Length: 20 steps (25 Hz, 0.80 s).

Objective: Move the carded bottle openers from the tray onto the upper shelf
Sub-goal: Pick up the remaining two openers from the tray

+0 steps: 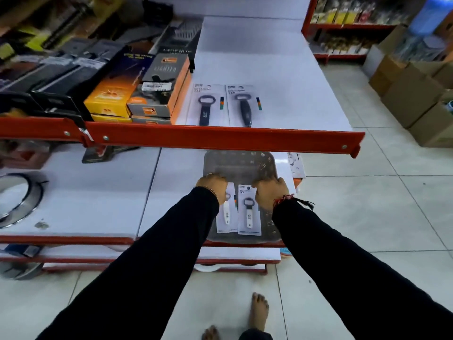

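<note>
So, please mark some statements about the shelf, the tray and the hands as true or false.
1. Two openers lie on the upper shelf. True.
2. The tray is empty. False: two white-handled openers lie in it.
3. Both hands are at the tray. True: left hand, right hand.
4. The shelf openers have white handles. False: dark handles.

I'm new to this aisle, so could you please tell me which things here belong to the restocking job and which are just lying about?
Part of the job:
- two white-handled carded openers
- grey tray
- upper shelf
- two dark-handled carded openers already on it
- left hand and right hand, each at a card

Just lying about:
- lighter boxes
- metal ring
- cardboard cartons
</note>
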Each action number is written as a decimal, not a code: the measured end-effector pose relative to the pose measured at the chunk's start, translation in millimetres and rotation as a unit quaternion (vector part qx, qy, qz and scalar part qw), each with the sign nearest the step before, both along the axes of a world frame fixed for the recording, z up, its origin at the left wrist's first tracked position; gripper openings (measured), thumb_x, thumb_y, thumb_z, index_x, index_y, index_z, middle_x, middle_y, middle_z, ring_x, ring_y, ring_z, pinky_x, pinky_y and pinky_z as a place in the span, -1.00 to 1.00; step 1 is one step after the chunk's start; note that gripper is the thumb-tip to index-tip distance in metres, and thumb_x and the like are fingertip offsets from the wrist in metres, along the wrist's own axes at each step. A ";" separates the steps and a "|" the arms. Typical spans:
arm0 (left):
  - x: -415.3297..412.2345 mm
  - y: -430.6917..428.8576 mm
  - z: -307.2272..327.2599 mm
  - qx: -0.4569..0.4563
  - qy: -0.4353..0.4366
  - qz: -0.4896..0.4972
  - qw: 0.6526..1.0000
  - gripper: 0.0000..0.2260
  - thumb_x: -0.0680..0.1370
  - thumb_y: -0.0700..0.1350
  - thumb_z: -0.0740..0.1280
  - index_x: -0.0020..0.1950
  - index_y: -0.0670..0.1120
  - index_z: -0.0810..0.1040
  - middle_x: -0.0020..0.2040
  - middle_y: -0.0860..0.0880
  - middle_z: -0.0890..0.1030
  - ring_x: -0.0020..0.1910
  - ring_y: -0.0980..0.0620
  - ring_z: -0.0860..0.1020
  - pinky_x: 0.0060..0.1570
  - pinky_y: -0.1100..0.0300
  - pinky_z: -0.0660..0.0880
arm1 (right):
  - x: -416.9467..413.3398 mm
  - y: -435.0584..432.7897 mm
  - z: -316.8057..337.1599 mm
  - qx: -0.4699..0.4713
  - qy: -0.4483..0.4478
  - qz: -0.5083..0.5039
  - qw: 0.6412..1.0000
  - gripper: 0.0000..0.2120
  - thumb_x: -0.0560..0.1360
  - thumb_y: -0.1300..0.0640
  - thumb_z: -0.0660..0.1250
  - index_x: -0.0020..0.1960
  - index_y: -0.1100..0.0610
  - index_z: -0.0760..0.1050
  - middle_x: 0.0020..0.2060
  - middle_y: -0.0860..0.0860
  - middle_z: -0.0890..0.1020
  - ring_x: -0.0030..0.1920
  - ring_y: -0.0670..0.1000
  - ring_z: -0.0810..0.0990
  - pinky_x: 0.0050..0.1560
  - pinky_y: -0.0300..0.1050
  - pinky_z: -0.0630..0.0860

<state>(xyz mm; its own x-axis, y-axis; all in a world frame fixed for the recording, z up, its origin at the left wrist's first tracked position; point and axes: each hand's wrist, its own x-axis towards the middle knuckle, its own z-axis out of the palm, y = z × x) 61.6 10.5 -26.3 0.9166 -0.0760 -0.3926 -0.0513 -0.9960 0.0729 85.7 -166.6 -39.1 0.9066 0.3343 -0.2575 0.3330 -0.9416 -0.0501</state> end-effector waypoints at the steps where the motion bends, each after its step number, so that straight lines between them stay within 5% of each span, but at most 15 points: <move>1: 11.0 -1.3 -11.2 0.003 0.012 0.006 1.000 -0.61 0.60 0.00 0.30 0.35 -0.20 0.49 0.35 -0.17 0.51 0.33 -0.19 0.48 0.31 -0.02 0.49 | 9.6 1.4 -11.2 -0.020 -0.009 0.005 1.000 -0.65 0.50 0.12 0.25 0.26 0.07 0.57 0.26 0.10 0.61 0.29 0.18 0.53 0.32 0.00 0.32; 6: 40.7 -8.7 -52.2 0.032 0.046 0.011 0.998 -0.53 0.61 -0.04 0.29 0.49 -0.16 0.34 0.48 -0.16 0.37 0.44 -0.20 0.40 0.41 -0.06 0.39 | 32.5 8.1 -51.5 -0.058 -0.023 0.020 0.998 -0.64 0.52 0.09 0.19 0.25 0.05 0.59 0.30 0.05 0.57 0.37 0.15 0.43 0.46 0.08 0.12; 11: 48.0 -12.0 -57.9 0.043 0.028 0.016 0.999 -0.54 0.54 -0.19 0.32 0.45 -0.15 0.40 0.43 -0.17 0.40 0.43 -0.19 0.40 0.44 -0.07 0.33 | 42.0 9.8 -54.6 -0.043 -0.034 0.030 0.998 -0.59 0.50 -0.01 0.20 0.30 0.10 0.49 0.28 0.13 0.56 0.31 0.19 0.47 0.39 0.09 0.19; 16: 47.4 -8.7 -44.8 -0.019 0.015 0.041 0.999 -0.59 0.52 -0.30 0.29 0.37 -0.15 0.52 0.43 -0.17 0.37 0.33 -0.22 0.49 0.35 -0.07 0.47 | 47.4 12.8 -36.0 0.074 0.026 -0.035 0.996 -0.71 0.47 0.00 0.20 0.12 0.09 0.49 -0.05 0.11 0.69 0.13 0.16 0.60 0.33 0.07 0.20; 20: 34.3 -5.9 -19.7 -0.082 0.018 0.063 0.994 -0.65 0.53 -0.29 0.32 0.31 -0.14 0.56 0.28 -0.20 0.59 0.23 -0.23 0.57 0.24 -0.02 0.56 | 36.0 6.6 -11.0 0.107 0.064 -0.046 0.991 -0.70 0.51 0.07 0.16 0.14 0.08 0.56 -0.02 0.10 0.68 0.10 0.17 0.60 0.19 0.04 0.22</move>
<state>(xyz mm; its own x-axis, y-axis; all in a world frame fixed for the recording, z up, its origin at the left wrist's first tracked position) 95.9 4.7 -46.0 0.9086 -0.0269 -0.4169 0.0790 -0.9688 0.2348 121.7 -160.0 -50.1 0.9005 0.3102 -0.3047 0.2233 -0.9312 -0.2880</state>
